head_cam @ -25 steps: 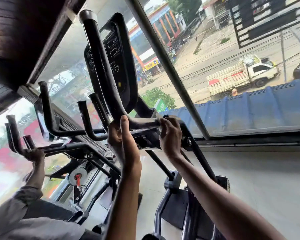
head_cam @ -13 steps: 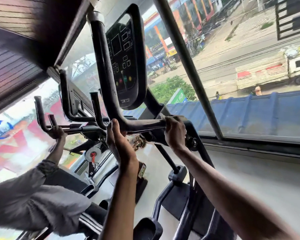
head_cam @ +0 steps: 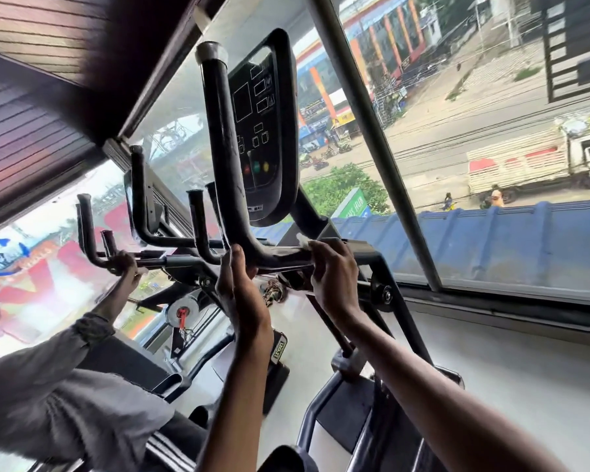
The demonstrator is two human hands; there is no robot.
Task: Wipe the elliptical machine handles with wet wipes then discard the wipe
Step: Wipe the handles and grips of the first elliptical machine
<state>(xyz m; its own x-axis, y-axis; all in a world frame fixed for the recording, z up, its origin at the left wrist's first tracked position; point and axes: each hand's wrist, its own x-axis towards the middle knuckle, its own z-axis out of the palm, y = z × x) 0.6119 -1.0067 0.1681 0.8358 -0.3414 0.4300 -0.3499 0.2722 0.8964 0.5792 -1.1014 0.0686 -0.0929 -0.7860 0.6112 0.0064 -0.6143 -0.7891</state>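
In the head view, your left hand [head_cam: 242,284] curls its fingers round the bend of the elliptical handle [head_cam: 225,148], just below the console [head_cam: 264,131]. Your right hand [head_cam: 334,277] grips the handle's horizontal bar beside it, fingers closed over a white wet wipe [head_cam: 302,240] pressed to the bar.

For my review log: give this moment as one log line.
stage: wiping | left hand: grips handle | right hand: holds wipe on handle | discard: not yet
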